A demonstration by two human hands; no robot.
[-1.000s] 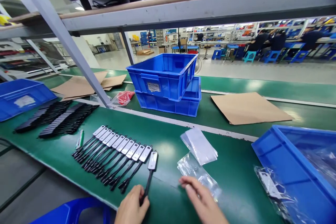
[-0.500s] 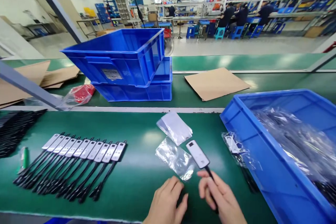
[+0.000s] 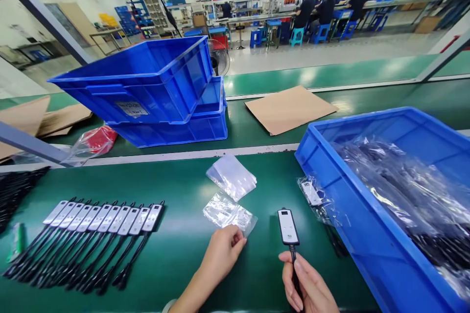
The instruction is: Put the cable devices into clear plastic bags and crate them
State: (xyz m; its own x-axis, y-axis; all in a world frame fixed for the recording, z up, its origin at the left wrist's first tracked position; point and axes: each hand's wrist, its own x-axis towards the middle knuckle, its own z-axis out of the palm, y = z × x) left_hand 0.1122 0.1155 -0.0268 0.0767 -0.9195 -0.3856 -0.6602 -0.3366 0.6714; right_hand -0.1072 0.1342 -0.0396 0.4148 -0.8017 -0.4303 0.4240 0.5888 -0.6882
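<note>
My right hand is closed around the black cable of a small device with a white label face, its flat body pointing away from me. My left hand has thumb and forefinger pinched together at the near corner of a clear plastic bag lying on the green table. Just beyond that bag lies a small stack of more clear bags. To the left, several matching devices with cables are lined up side by side. One bagged device lies right of my right hand, against a bin.
At the right, a big blue bin holds many bagged items. Two stacked blue bins stand at the back left. A cardboard sheet lies behind. Black cables and a green-handled tool are at far left.
My left hand has moved forward and left onto the bag's near corner. My right hand has turned the device more upright, apart from the bags. The view has shifted slightly.
</note>
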